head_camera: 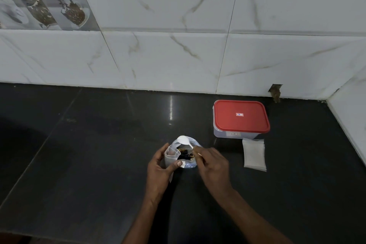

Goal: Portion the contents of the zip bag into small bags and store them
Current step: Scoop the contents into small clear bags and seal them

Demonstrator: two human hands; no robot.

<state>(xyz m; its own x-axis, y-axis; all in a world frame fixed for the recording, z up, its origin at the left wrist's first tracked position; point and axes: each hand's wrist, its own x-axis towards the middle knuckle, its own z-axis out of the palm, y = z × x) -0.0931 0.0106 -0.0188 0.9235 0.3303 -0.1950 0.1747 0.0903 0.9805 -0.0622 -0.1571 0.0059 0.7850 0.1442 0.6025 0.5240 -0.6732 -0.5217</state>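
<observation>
A clear zip bag (190, 144) stands open on the dark counter (89, 154), with dark and brownish pieces (185, 154) inside. My left hand (159, 170) holds a small clear bag (170, 157) open against the zip bag's left side. My right hand (213, 164) grips the handle of a white plastic spoon (183, 140), whose bowl rises above the zip bag's far rim. To the right lies a flat stack of small empty bags (254, 154).
A clear plastic box with a red lid (240, 118), shut, sits at the back right, just behind the stack of bags. White marble tiles (178, 55) form the wall behind, and a side wall closes the right end of the counter.
</observation>
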